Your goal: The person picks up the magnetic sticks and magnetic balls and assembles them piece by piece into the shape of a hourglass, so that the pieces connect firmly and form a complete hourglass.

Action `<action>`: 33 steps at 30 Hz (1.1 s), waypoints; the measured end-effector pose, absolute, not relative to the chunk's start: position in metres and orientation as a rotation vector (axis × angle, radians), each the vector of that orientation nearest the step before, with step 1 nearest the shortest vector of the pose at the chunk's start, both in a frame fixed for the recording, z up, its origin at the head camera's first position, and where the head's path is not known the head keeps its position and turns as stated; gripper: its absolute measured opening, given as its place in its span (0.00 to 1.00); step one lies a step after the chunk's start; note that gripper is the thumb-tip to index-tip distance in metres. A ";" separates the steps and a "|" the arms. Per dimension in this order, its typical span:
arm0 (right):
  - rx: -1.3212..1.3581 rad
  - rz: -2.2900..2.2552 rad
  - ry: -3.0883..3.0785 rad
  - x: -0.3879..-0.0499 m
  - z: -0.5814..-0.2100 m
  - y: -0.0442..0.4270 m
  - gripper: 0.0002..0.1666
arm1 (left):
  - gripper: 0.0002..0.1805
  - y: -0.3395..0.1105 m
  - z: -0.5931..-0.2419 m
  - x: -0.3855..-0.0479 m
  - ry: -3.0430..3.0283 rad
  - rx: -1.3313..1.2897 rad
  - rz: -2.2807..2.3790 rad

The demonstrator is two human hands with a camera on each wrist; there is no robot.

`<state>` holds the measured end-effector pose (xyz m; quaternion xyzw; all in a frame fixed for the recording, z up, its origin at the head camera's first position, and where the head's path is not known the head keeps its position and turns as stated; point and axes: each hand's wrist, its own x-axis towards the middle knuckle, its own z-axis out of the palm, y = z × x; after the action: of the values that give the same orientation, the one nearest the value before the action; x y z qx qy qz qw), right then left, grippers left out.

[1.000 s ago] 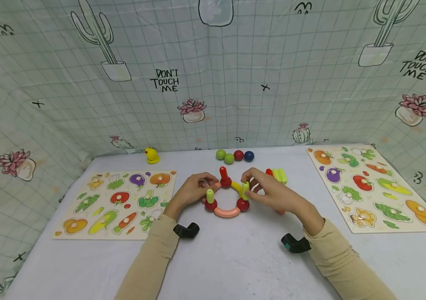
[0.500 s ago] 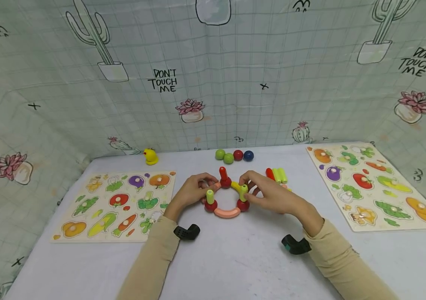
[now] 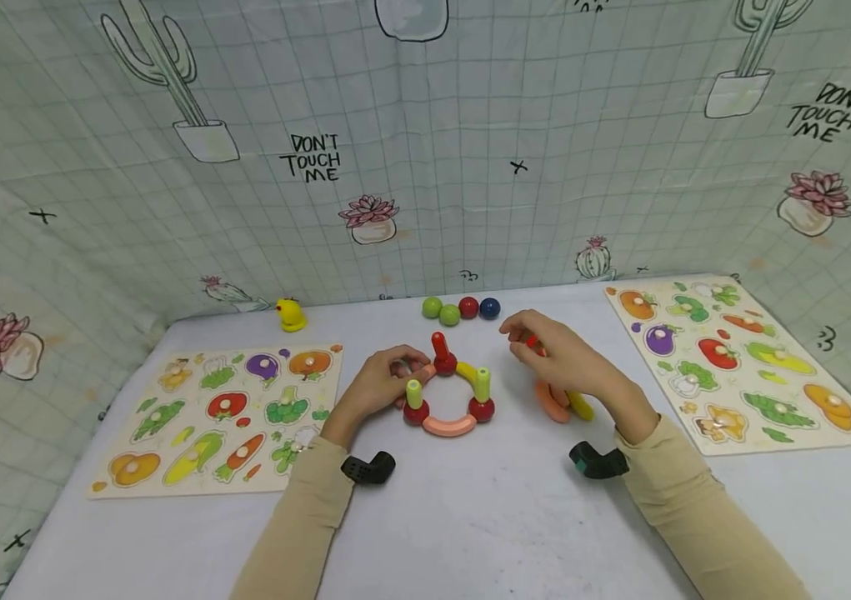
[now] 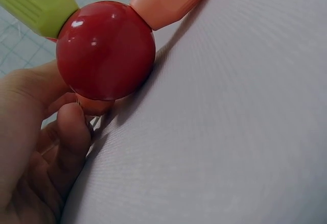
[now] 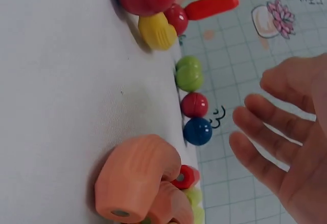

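A ring of toy building pieces lies on the white table: red balls [image 3: 481, 409] joined by curved rods, salmon [image 3: 449, 427] at the front, yellow [image 3: 466, 372] at the back right. Upright on the front balls stand green rods [image 3: 482, 383]; a red rod [image 3: 438, 344] rises from the back ball. My left hand [image 3: 378, 385] pinches the ring's left salmon curved rod [image 4: 95, 105], mostly hidden behind a red ball [image 4: 106, 50]. My right hand [image 3: 566, 357], fingers apart and holding nothing, hovers above loose salmon curved rods [image 5: 135, 178] and a yellow one [image 3: 581, 406].
Several loose balls [image 3: 450, 314], green, red and blue, line the back of the table. A yellow toy duck [image 3: 291, 315] sits at back left. Vegetable puzzle boards lie left [image 3: 192, 425] and right [image 3: 751, 392]. A printed cloth [image 3: 425, 167] hangs behind.
My right hand has let go of the right green rod, now upright on its ball, and moved right over the loose rods. The left hand keeps its hold on the ring.
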<state>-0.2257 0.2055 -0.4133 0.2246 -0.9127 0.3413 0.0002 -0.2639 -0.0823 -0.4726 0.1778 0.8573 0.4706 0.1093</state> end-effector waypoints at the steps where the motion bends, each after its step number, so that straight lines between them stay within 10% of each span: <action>1: 0.681 1.064 -2.870 -0.229 -0.414 0.206 0.17 | 0.11 -0.083 -0.473 -0.264 2.522 0.523 1.385; 33: 0.534 0.680 -3.225 -0.323 -0.420 0.195 0.38 | 0.12 -0.084 -0.475 -0.263 2.535 0.568 1.368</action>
<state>-0.3229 0.1949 -0.4203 0.1591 -0.9612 0.2026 -0.0985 -0.2627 -0.0838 -0.4748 0.1926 0.8588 0.4634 0.1025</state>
